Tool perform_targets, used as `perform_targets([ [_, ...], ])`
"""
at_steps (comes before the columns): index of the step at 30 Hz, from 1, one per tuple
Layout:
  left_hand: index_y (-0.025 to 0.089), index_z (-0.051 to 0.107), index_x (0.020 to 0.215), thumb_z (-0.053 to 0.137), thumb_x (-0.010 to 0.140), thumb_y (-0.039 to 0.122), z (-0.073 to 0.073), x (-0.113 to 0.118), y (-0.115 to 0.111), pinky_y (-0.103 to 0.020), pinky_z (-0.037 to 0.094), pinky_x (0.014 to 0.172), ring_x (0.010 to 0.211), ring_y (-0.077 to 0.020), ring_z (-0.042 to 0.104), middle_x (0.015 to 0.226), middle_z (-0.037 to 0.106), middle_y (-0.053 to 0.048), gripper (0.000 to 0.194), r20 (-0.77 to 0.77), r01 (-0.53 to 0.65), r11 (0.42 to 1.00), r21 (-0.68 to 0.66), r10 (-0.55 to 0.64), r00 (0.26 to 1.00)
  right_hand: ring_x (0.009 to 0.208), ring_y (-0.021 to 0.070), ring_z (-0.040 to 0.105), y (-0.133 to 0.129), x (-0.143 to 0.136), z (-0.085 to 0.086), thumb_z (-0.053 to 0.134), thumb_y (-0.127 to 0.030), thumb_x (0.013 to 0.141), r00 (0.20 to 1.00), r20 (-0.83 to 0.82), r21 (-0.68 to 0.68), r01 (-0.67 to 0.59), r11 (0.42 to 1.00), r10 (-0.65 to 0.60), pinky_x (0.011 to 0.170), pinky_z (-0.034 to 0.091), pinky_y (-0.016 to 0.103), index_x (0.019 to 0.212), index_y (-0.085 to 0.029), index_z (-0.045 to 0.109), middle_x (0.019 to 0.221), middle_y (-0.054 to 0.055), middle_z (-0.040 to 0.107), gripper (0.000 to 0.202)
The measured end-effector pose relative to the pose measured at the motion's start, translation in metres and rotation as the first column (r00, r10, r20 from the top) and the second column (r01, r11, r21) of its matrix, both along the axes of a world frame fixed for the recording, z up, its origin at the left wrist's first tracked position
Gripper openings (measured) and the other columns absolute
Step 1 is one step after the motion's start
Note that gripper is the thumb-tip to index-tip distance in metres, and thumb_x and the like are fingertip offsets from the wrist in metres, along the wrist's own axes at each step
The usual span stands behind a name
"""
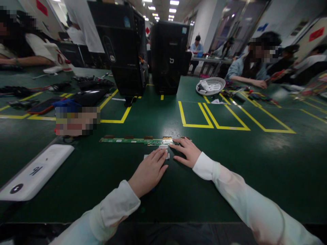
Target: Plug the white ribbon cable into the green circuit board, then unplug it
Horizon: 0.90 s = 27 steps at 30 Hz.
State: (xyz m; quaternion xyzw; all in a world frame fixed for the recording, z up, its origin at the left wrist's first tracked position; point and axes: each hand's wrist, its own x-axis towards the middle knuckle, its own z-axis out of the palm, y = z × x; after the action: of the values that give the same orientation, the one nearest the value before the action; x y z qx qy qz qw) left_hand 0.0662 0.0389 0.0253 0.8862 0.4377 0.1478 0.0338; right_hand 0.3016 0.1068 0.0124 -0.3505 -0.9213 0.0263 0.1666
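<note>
A long, narrow green circuit board [136, 140] lies across the green table in front of me. Near its middle, a small whitish flat piece [167, 156] sits at the near edge of the board, partly under the fingertips of my left hand [149, 170]. Those fingers lie close together and flat, with the thumb apart. My right hand [187, 152] rests over the right part of the board, its fingers spread and touching it. The board's right end is partly covered by that hand.
Two black computer towers [125, 51] [167, 58] stand behind the board. A white device [38, 172] lies at the left. Cables and a blurred patch are beyond it. A white basket [211, 86] stands at the back right, and people sit around the tables.
</note>
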Motion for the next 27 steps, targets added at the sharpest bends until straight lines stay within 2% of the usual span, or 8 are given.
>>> perform_targets([
  [12, 0.013, 0.044, 0.141, 0.036, 0.1, 0.034, 0.007, -0.003, 0.004, -0.044, 0.036, 0.113, 0.138, -0.0252, 0.041, 0.148, 0.047, -0.012, 0.047, -0.063, 0.024, 0.999, -0.048, -0.027, 0.998, 0.131, 0.0289, 0.044, 0.001, 0.001, 0.003, 0.05, -0.048, 0.093, 1.0, 0.015, -0.03, -0.01, 1.0, 0.01, 0.109, 0.032, 0.057, 0.137, -0.021, 0.054, 0.142, 0.015, 0.048, 0.052],
  [20, 0.011, 0.049, 0.137, 0.043, 0.098, 0.034, 0.007, 0.005, 0.002, -0.045, 0.039, 0.11, 0.135, -0.0277, 0.044, 0.144, 0.051, -0.013, 0.046, -0.039, -0.042, 0.999, -0.027, 0.041, 0.998, 0.131, 0.029, 0.044, 0.001, 0.001, 0.001, 0.051, -0.047, 0.092, 1.0, 0.001, -0.018, -0.012, 1.0, 0.012, 0.109, 0.032, 0.057, 0.136, -0.021, 0.054, 0.141, 0.015, 0.048, 0.051],
  [27, 0.015, 0.052, 0.134, 0.04, 0.099, 0.033, 0.011, 0.008, 0.003, -0.04, 0.042, 0.108, 0.13, -0.023, 0.047, 0.138, 0.056, -0.01, 0.041, -0.006, -0.077, 0.997, -0.015, 0.077, 0.997, 0.129, 0.0295, 0.045, 0.0, 0.001, 0.0, 0.05, -0.048, 0.093, 1.0, -0.012, -0.003, -0.013, 1.0, 0.013, 0.109, 0.033, 0.058, 0.135, -0.02, 0.055, 0.14, 0.015, 0.049, 0.05],
])
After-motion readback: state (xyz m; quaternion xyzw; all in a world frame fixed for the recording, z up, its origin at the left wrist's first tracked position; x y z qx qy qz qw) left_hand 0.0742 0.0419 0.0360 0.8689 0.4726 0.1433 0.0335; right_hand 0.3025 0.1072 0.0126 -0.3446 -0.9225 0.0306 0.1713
